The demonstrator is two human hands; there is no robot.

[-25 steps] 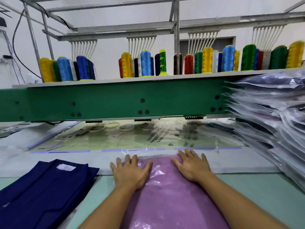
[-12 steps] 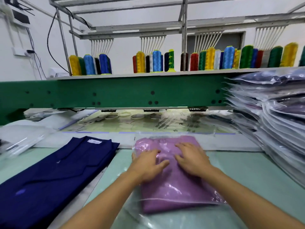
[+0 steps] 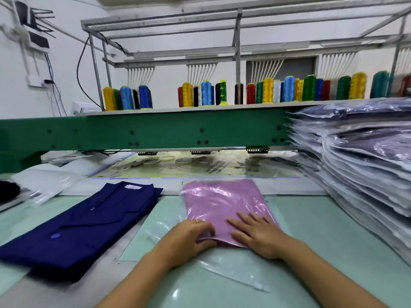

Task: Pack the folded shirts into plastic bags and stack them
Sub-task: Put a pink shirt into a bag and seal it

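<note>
The pale green worktop [image 3: 322, 230] is carrying a bagged pink shirt [image 3: 222, 201] lying flat at its middle (the bag's clear end is trailing toward the near edge), with a folded navy shirt [image 3: 89, 223] lying just beside it toward the left edge. A stack of bagged shirts [image 3: 360, 174] is sitting along the right edge, and loose clear bags [image 3: 49, 187] are lying at the far left corner.

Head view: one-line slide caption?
Left hand grips and right hand presses the bagged pink shirt; navy shirts left, packed stack right.
</note>
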